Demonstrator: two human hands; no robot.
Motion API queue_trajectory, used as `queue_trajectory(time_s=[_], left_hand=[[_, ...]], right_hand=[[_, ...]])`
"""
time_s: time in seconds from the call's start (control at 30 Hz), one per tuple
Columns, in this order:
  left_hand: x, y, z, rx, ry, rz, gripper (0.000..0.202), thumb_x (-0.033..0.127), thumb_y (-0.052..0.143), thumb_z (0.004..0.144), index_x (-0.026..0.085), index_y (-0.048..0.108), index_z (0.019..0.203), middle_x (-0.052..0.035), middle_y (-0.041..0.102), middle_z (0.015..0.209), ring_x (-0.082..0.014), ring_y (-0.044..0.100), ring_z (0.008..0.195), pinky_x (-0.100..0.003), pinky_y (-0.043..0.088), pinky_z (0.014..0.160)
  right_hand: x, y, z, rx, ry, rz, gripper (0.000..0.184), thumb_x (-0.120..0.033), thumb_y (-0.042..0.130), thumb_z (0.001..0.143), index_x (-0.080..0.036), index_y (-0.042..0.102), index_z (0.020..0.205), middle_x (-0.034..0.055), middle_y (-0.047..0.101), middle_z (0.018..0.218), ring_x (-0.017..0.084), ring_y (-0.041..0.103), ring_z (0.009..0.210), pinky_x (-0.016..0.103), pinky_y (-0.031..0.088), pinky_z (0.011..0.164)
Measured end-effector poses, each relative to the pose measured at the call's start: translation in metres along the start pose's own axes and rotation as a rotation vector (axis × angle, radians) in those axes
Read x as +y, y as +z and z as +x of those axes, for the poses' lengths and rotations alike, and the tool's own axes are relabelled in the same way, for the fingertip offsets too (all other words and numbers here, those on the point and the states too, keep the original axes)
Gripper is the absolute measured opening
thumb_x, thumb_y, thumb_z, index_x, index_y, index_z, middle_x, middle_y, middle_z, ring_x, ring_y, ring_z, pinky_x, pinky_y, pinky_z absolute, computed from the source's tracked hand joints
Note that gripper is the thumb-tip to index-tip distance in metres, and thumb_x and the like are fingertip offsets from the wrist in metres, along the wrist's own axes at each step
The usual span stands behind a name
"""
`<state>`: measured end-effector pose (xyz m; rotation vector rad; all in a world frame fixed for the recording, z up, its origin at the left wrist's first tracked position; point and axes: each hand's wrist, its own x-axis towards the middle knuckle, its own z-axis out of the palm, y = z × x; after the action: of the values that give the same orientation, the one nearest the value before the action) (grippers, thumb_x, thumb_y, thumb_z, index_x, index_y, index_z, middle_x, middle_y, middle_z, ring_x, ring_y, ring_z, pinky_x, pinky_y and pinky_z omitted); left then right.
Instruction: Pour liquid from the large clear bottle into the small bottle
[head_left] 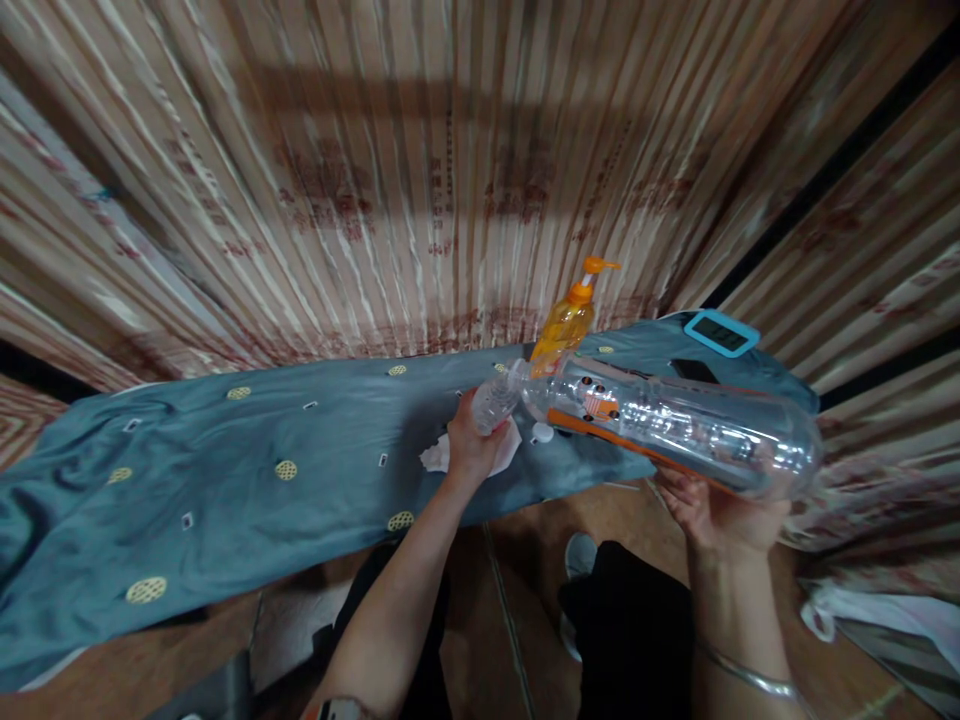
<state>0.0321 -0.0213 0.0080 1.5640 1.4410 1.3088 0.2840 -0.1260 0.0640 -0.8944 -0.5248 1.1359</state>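
My left hand (472, 440) is closed around a small clear plastic bottle (495, 402), tilted with its neck up to the right. A large clear plastic bottle (675, 420) with an orange strip and printed label lies tipped nearly level in the air, its mouth against or very near the small bottle's mouth. Beneath its wide base, my right hand (720, 515) cups and supports it. Under my left hand lies a white crumpled tissue or cloth (508, 450). A small white cap (542, 433) sits beside it. Whether liquid passes between the bottles I cannot tell.
An orange pump bottle (566, 325) stands behind the bottle necks. A blue-framed digital display (721, 333) and a dark flat object (694, 371) lie at the right. The narrow table has a teal patterned cloth (225, 480). Striped curtains (360, 200) hang behind and beside it.
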Motion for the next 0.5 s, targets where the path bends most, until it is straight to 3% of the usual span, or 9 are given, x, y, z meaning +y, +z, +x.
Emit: queue_trajectory(time_s=[0.27, 0.5], left_hand=[[-0.001, 0.001, -0.001, 0.022, 0.003, -0.015, 0.051, 0.014, 0.078, 0.069, 0.023, 0.058, 0.115, -0.0019, 0.075, 0.105, -0.0231, 0.073, 0.098, -0.039, 0.059, 0.090], [-0.002, -0.001, -0.002, 0.011, 0.019, -0.022, 0.050, 0.013, 0.078, 0.069, 0.022, 0.057, 0.114, -0.0013, 0.076, 0.103, -0.0222, 0.074, 0.096, -0.039, 0.059, 0.089]], right_hand=[[-0.005, 0.002, 0.015, 0.019, 0.018, -0.019, 0.057, -0.063, 0.081, 0.043, -0.024, 0.059, 0.077, -0.0059, 0.044, 0.053, 0.010, 0.036, 0.039, 0.023, 0.029, 0.028], [-0.001, 0.005, 0.007, 0.045, -0.029, -0.005, 0.057, -0.062, 0.083, 0.042, -0.024, 0.061, 0.078, -0.0056, 0.046, 0.052, 0.010, 0.036, 0.038, 0.024, 0.029, 0.028]])
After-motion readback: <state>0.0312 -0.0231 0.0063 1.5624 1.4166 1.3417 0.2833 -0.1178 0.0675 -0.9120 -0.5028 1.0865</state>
